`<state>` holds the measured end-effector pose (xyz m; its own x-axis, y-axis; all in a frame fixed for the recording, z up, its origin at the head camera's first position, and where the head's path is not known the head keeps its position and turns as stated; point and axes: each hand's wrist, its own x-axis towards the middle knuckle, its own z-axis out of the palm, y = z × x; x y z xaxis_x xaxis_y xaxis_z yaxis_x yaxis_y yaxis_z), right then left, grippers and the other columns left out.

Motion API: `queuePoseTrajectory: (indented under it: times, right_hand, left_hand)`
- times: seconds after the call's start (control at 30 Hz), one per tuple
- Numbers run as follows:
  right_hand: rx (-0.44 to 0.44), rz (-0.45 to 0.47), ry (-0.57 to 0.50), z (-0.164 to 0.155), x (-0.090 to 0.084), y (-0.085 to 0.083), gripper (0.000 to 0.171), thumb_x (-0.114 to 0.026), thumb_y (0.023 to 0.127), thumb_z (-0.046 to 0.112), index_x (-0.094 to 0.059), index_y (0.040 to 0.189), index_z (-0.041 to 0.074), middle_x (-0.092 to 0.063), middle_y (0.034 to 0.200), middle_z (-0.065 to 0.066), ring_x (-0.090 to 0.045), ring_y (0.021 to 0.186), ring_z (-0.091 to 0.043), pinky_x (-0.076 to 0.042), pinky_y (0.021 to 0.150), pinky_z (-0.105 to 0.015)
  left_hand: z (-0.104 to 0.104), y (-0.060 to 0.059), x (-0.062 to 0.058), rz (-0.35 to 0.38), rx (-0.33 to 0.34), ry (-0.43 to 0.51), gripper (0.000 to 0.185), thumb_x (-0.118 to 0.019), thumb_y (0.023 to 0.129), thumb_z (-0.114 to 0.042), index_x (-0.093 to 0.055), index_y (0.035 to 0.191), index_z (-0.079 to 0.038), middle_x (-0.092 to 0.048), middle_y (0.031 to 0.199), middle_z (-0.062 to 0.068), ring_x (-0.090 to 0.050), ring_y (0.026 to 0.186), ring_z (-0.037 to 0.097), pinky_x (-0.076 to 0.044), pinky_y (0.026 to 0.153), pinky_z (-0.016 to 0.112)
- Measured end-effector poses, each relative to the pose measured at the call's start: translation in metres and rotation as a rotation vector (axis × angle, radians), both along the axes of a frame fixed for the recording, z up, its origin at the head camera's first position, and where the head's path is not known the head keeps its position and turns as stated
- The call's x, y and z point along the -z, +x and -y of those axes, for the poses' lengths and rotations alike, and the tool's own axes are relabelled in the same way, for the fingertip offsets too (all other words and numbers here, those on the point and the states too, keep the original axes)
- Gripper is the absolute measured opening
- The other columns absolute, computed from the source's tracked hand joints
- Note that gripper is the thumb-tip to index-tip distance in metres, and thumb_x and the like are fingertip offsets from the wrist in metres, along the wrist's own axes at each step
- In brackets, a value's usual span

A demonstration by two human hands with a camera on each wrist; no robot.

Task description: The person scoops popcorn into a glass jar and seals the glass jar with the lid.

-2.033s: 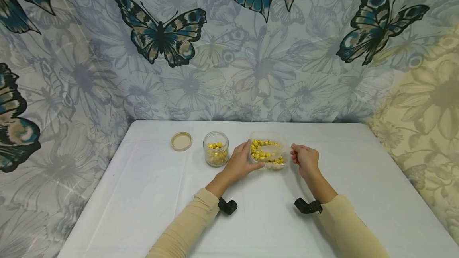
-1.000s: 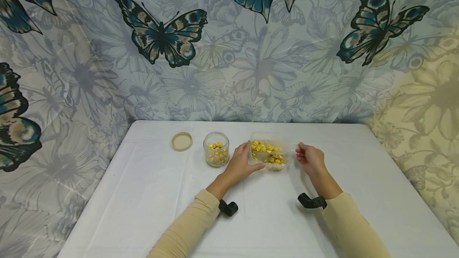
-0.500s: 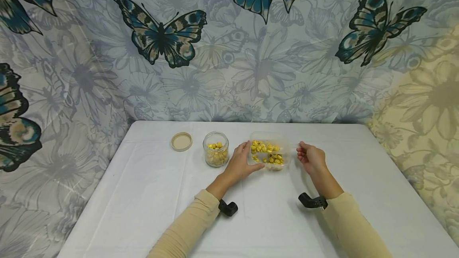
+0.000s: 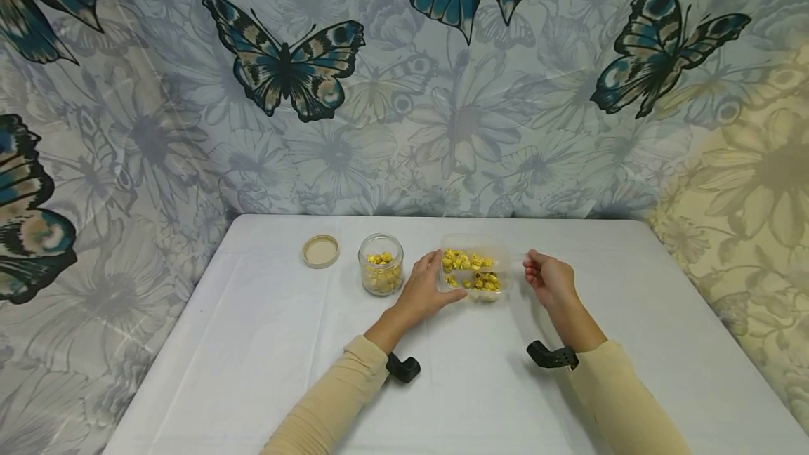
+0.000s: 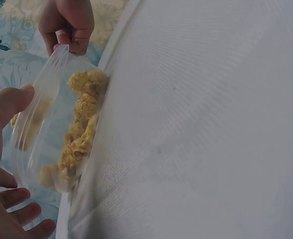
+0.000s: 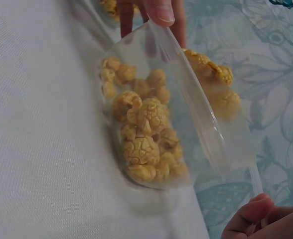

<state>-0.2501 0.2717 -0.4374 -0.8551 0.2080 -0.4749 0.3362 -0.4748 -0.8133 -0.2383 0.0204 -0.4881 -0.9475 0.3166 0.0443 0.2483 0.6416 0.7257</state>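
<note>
Butterfly-printed cloth (image 4: 404,90) is hanging behind a worktop (image 4: 253,371) that is wearing a white cover. On the far left part of the worktop a round beige lid (image 4: 320,250) is lying flat, well apart from both hands. Just to the right of it a small glass jar (image 4: 381,262) is standing upright with its mouth uncovered, partly filled with yellow popcorn. Nothing is lying between the jar and the left hand (image 4: 422,291), which is sitting just beside it.

Near the middle, a clear plastic container (image 4: 499,258) is sitting on the worktop between the two hands, and yellow popcorn pieces (image 4: 470,271) are spreading across its bottom. The left hand is gripping the container's left edge, with the thumb over the rim and the fingers curling against the side wall; the left wrist view is showing the thumb (image 5: 9,102) on the clear wall and the popcorn (image 5: 81,129) piling against it. The right hand (image 4: 548,278) is staying at the container's right side with its fingers curled, pinching a thin clear plastic handle (image 6: 253,172) that is reaching toward the container. The right wrist view is showing the fingertips (image 6: 246,219) closing on that strip and the container (image 6: 206,129) with its popcorn (image 6: 144,137) lying beyond. A black wrist mount (image 4: 402,367) is showing on each cream sleeve (image 4: 329,399).
</note>
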Motion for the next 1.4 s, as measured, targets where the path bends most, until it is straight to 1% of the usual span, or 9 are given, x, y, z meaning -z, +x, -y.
queuePoseTrajectory:
  times: [0.2,0.43,0.67,0.83,1.07,1.23,1.4]
  right_hand:
    - [-0.004,-0.013,-0.002,-0.001,0.001,0.0,0.031,-0.051,0.099,0.009,-0.064,0.072,0.011,-0.061,0.056,0.001,-0.053,0.05,-0.007,-0.046,0.047,-0.016]
    - [-0.013,-0.044,0.014,-0.001,0.002,0.003,0.025,-0.051,0.1,0.011,-0.065,0.079,0.01,-0.062,0.06,0.002,-0.053,0.054,-0.006,-0.047,0.05,-0.016]
    - [-0.01,-0.038,0.03,0.0,0.0,0.003,0.031,-0.051,0.1,0.012,-0.065,0.073,0.014,-0.062,0.06,0.002,-0.053,0.055,-0.006,-0.047,0.05,-0.016]
    - [0.009,-0.038,0.011,0.001,-0.001,0.003,0.03,-0.053,0.099,0.011,-0.066,0.072,0.013,-0.062,0.06,0.001,-0.053,0.054,-0.007,-0.048,0.05,-0.016]
    - [-0.009,-0.088,-0.027,0.004,-0.004,0.002,0.029,-0.052,0.1,0.01,-0.065,0.074,0.011,-0.063,0.06,0.0,-0.055,0.053,-0.007,-0.048,0.048,-0.015]
    - [0.003,-0.095,-0.019,0.005,-0.007,0.002,0.024,-0.052,0.1,0.011,-0.064,0.078,0.009,-0.062,0.061,0.0,-0.054,0.052,-0.007,-0.047,0.047,-0.015]
    - [0.003,-0.096,-0.036,0.005,-0.01,0.002,0.026,-0.052,0.099,0.01,-0.064,0.077,0.009,-0.062,0.06,-0.001,-0.053,0.052,-0.008,-0.047,0.047,-0.016]
  left_hand:
    - [0.0,-0.001,0.001,-0.014,-0.002,-0.017,0.096,-0.07,0.084,-0.054,-0.022,0.156,-0.012,-0.029,0.158,0.009,-0.027,0.147,0.027,-0.035,0.116,0.046]
    - [0.001,0.0,-0.004,-0.053,0.01,-0.018,0.095,-0.071,0.084,-0.051,-0.027,0.154,-0.006,-0.033,0.155,0.013,-0.032,0.145,0.031,-0.036,0.115,0.046]
    - [0.002,0.0,-0.004,-0.055,0.014,-0.012,0.095,-0.072,0.082,-0.053,-0.029,0.153,-0.005,-0.033,0.155,0.013,-0.032,0.145,0.03,-0.035,0.116,0.046]
    - [0.003,-0.001,-0.007,-0.054,0.028,-0.012,0.095,-0.073,0.083,-0.051,-0.028,0.153,-0.005,-0.031,0.156,0.013,-0.031,0.145,0.03,-0.034,0.117,0.045]
    - [0.005,-0.003,-0.014,-0.039,0.043,-0.008,0.095,-0.075,0.082,-0.048,-0.027,0.154,-0.007,-0.027,0.159,0.01,-0.029,0.147,0.028,-0.034,0.117,0.045]
    - [0.004,-0.004,-0.021,-0.046,0.046,-0.024,0.097,-0.076,0.081,-0.049,-0.028,0.153,-0.008,-0.028,0.158,0.011,-0.029,0.146,0.029,-0.034,0.116,0.046]
    - [0.004,-0.004,-0.03,-0.052,0.063,0.004,0.097,-0.077,0.081,-0.046,-0.026,0.154,-0.007,-0.026,0.159,0.013,-0.03,0.146,0.031,-0.035,0.115,0.047]
